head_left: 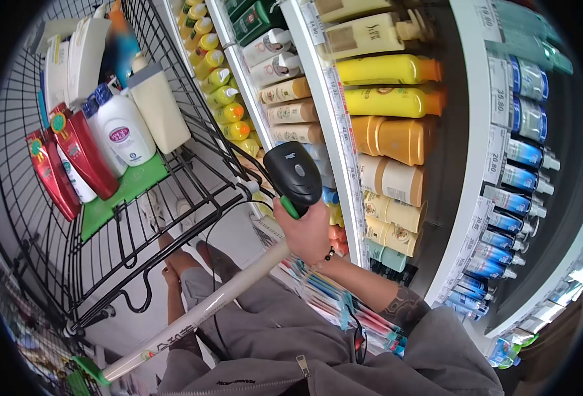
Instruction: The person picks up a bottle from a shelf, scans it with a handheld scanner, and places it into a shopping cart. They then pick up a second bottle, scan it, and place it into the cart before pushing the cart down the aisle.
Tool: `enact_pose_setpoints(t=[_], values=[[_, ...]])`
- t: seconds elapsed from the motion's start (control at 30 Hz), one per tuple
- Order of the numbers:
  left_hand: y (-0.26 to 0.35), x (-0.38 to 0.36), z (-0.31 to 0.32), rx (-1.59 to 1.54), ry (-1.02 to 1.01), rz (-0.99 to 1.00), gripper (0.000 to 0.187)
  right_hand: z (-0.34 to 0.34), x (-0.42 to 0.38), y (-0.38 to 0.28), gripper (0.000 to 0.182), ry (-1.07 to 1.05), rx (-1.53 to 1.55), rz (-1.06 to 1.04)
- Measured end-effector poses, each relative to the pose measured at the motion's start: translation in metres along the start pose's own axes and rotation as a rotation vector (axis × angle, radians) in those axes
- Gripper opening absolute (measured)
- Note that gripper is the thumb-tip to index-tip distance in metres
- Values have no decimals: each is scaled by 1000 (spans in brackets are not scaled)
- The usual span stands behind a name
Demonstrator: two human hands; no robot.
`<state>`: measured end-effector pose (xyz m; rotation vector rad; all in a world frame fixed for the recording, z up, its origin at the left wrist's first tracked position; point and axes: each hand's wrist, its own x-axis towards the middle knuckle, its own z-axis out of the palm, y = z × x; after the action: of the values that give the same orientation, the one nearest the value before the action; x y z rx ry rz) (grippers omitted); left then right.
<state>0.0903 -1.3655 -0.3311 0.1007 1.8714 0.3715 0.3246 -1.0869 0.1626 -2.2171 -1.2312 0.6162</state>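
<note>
My right hand (306, 231) is wrapped round the grip of a black barcode scanner (293, 173) with a green part on its grip. The hand is beside the right end of the cart's pale handlebar (199, 307), in front of the shelves. From the scanner's side a thin dark cable hangs down. My left hand (171, 272) hangs low beside my leg, under the cart handle; it is small in view and its fingers are not clear.
In the black wire shopping cart (202, 155) stand red bottles (86, 155), a white bottle (125, 127), a cream bottle (159, 109) and white boxes (88, 59) on a green panel (133, 185). Shelves at right hold yellow bottles (384, 69) and blue-labelled bottles (522, 155).
</note>
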Motion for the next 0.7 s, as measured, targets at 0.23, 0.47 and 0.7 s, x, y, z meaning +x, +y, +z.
enact_pose_setpoints(t=[0.23, 0.47, 0.7], values=[[55, -41, -17, 386, 16, 195, 44, -1, -2, 6, 29, 43, 15, -6], [59, -36, -2, 477, 30, 535, 43, 0, -1, 6, 30, 35, 27, -18], [1, -10, -38, 270, -183, 326, 40, 0, -1, 10, 40, 18, -30, -16]])
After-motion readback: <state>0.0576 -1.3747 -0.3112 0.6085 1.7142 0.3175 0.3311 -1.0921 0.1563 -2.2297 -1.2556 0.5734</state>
